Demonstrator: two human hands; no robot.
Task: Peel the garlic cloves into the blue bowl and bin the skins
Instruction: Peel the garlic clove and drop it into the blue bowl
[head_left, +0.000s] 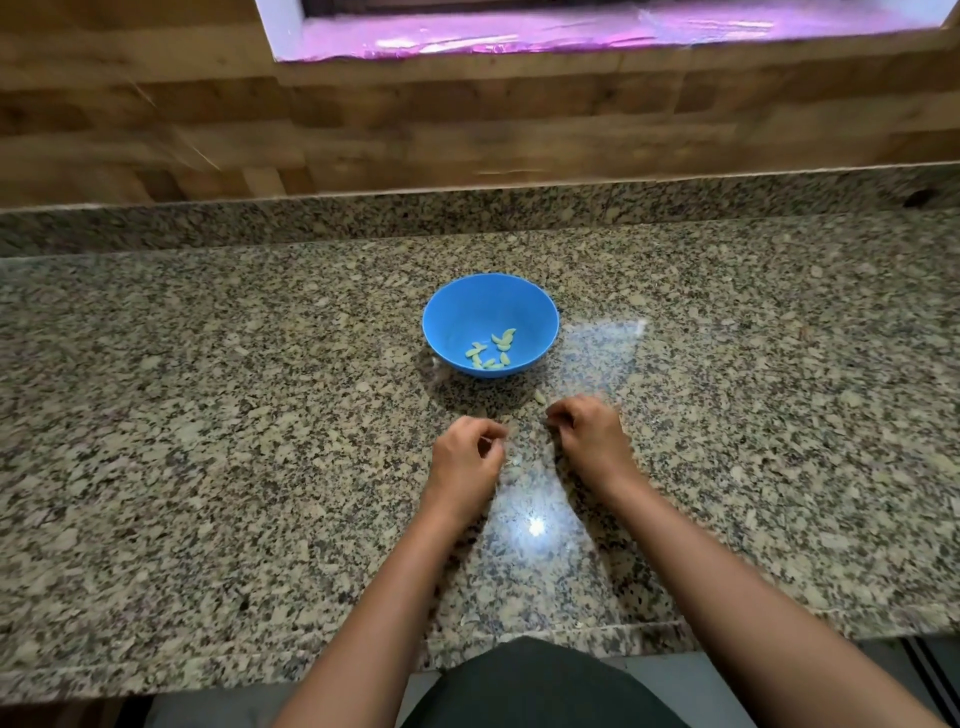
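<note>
Blur is hiding whether anything is held. Left hand (467, 460) and right hand (589, 439) are curling their fingers inward.

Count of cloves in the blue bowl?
8, roughly: cloves lie clustered on the floor of the blue bowl, toward its near side. Overlaps may hide more.

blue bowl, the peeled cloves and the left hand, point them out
blue bowl (467, 306), head view, bare inner wall
peeled cloves (503, 340), head view, one clove in the bowl
left hand (465, 457), head view, back of the hand
</note>
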